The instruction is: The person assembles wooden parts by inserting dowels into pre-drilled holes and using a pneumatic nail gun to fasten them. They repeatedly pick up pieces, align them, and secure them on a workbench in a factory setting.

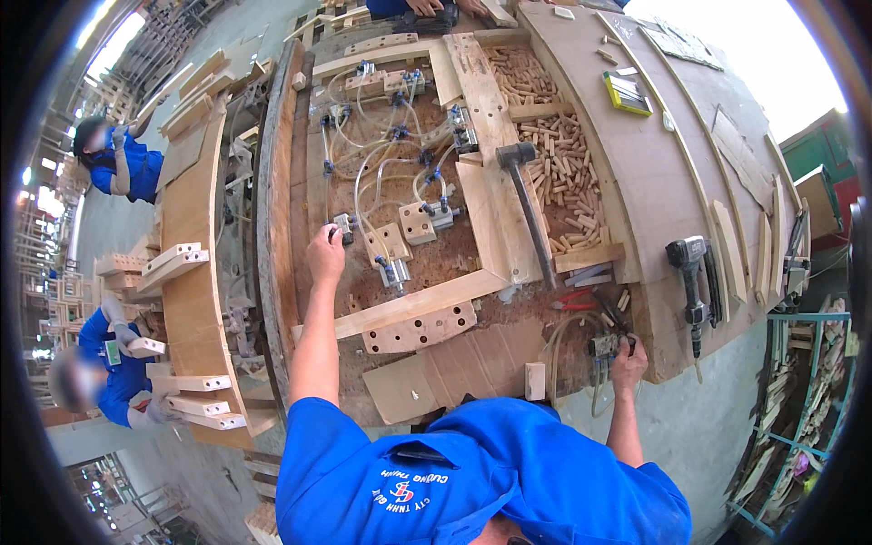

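My left hand (327, 257) is closed, its fingertips at a small black-and-silver pneumatic part (342, 229) on the left of the workbench. At the near right corner, the fingers of my right hand (629, 365) close on the black knob of a metal hand valve (601, 346), from which hoses hang. Between my arms lies a wooden frame (409, 304), with clear air hoses (368, 173) and several small air cylinders (396, 272) inside it. Against its near rail is a drilled wooden block (420, 329).
A mallet (527, 195) lies on the frame's right side, beside a bin of wooden dowels (563, 168). Red-handled pliers (577, 300) rest near the valve. An air nail gun (690, 272) sits on the right-hand table. Co-workers (113, 359) stand at another bench on the left.
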Tool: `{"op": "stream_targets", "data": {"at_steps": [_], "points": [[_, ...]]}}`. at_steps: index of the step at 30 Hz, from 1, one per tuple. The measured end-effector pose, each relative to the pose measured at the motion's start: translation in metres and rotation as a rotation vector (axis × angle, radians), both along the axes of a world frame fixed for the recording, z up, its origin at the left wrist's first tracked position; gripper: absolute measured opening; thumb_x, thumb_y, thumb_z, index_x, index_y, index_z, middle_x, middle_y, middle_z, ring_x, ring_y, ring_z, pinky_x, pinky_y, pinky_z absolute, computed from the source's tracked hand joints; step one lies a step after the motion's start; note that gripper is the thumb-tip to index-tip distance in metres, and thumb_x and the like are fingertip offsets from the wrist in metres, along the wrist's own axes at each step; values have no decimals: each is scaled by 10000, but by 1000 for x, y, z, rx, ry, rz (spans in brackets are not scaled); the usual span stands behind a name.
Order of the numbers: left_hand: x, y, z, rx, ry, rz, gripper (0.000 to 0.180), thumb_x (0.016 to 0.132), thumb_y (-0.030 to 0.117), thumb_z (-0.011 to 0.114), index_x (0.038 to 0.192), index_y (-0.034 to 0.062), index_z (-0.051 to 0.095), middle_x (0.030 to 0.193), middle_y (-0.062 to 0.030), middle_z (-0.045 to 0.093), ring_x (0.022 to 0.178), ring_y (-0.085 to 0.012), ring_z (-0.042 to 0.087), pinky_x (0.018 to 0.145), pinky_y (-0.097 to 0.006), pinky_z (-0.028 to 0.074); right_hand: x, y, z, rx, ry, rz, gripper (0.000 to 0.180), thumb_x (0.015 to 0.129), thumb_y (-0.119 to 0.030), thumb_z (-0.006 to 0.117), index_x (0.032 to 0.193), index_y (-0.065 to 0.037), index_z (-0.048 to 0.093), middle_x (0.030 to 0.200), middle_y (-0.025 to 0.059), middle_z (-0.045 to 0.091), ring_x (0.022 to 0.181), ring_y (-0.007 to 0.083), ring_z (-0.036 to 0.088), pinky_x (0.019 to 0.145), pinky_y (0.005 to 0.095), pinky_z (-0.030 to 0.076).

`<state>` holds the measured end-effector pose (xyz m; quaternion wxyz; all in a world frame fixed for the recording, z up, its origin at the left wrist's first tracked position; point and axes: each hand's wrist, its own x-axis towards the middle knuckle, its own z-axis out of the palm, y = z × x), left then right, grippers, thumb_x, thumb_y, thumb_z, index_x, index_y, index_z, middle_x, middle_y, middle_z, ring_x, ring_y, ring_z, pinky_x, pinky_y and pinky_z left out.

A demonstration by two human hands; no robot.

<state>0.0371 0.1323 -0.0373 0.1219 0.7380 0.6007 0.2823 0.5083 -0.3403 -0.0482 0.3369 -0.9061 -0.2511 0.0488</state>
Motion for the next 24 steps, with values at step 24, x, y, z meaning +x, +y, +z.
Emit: {"op": "stream_targets", "data": {"at_steps": [24], "points": [[54, -194, 14, -126, -311, 12, 213, 1037, 197, 718, 1127, 8, 755, 936, -137, 776, 817, -205, 738, 755, -363, 581, -42, 142, 63, 145, -82, 449, 279, 985, -170, 717, 1229, -34, 726, 976, 159, 726, 828, 314, 720, 772, 429, 571]]}}
